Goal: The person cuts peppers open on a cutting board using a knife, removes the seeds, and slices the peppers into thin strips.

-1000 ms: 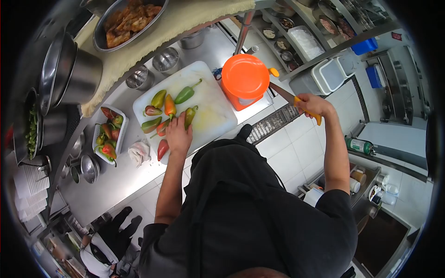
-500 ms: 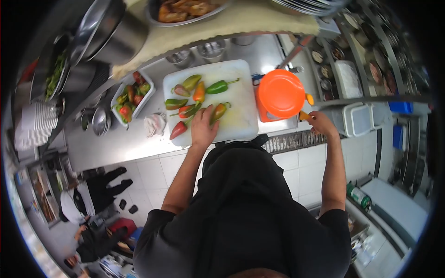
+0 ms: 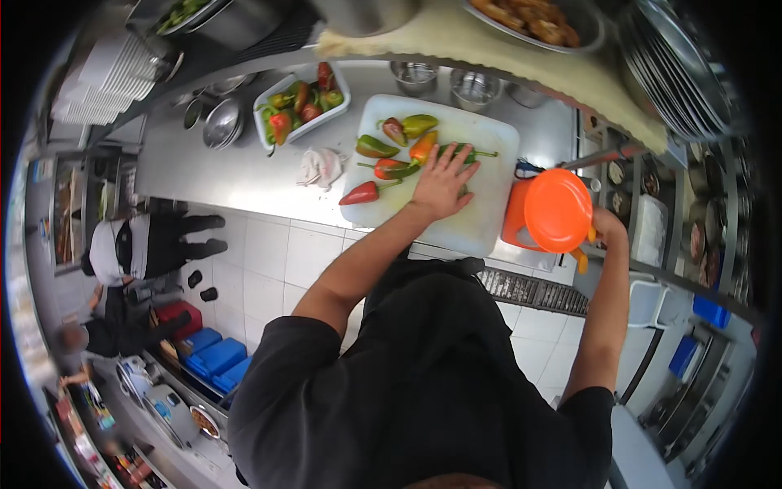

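Note:
My left hand (image 3: 442, 186) lies with fingers spread over the green pepper (image 3: 487, 154) on the white cutting board (image 3: 481, 228). Another pepper is mostly hidden beneath this hand. Around it lie an orange pepper (image 3: 423, 147), a red pepper (image 3: 359, 194), a dark green pepper (image 3: 375, 147) and several more of mixed colours. My right hand (image 3: 611, 226) is at the right side of an orange container (image 3: 516, 216) with a round orange lid (image 3: 559, 210). Its fingers are largely hidden there, beside a yellow-orange tab (image 3: 581, 260).
A white tub of peppers (image 3: 343, 96) and a crumpled white cloth (image 3: 320, 168) are left of the board. Metal bowls (image 3: 476, 88) stand behind it. A shelf (image 3: 456, 41) overhangs the back. Two people are at far left, one in a white top (image 3: 116, 251).
My left hand has moved right and farther up the board, its fingers now spread over the green pepper. My right hand has moved up the container's side toward the lid. The view has shifted.

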A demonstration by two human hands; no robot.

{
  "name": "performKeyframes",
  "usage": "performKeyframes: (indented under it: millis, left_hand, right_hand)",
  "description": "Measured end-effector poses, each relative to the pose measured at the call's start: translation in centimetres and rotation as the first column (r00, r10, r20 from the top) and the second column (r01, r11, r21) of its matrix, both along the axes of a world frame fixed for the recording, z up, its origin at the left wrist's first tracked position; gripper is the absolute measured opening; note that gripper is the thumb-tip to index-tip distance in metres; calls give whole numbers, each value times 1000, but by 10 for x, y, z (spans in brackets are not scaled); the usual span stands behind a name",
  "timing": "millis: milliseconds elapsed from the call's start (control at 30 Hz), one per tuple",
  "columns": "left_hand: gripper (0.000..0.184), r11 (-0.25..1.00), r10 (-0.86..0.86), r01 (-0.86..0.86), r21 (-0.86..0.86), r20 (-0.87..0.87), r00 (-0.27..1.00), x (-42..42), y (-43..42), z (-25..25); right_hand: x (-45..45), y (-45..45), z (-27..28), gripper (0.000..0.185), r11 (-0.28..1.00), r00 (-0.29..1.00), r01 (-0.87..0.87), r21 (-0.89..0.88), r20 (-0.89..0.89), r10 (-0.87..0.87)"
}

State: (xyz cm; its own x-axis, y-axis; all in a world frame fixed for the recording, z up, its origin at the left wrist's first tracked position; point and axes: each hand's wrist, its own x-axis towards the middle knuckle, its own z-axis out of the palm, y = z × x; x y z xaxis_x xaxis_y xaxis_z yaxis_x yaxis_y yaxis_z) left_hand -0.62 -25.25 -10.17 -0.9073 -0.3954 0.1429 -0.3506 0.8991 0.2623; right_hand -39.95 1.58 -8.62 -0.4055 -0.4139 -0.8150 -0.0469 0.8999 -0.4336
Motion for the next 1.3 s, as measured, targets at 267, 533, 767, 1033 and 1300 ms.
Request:
performKeyframes:
  millis: [267, 533, 767, 1033, 1300]
  left_hand:
    - [47, 998, -12, 13, -54, 12, 1000, 16, -43, -8]
    - [50, 999, -27, 27, 22, -21, 999, 18, -43, 13]
    - [35, 997, 38, -27, 66, -173, 984, -15, -78, 22]
    - [37, 1000, -1, 1, 10, -16, 1000, -42, -151, 25]
    - [50, 983, -172, 148, 112, 253, 952, -59, -110, 11]
  right_hand:
    - [6, -2, -2, 40, 863, 862, -462, 207, -125, 491]
    - [61, 66, 126, 47, 971, 943, -229, 65, -232, 238]
    - [170, 169, 204, 46, 917, 888, 344, -202, -247, -388]
    - [314, 215, 178, 30, 436, 606, 609, -663, 34, -795]
    - [393, 111, 152, 14, 751, 893, 450, -484, 231, -386]
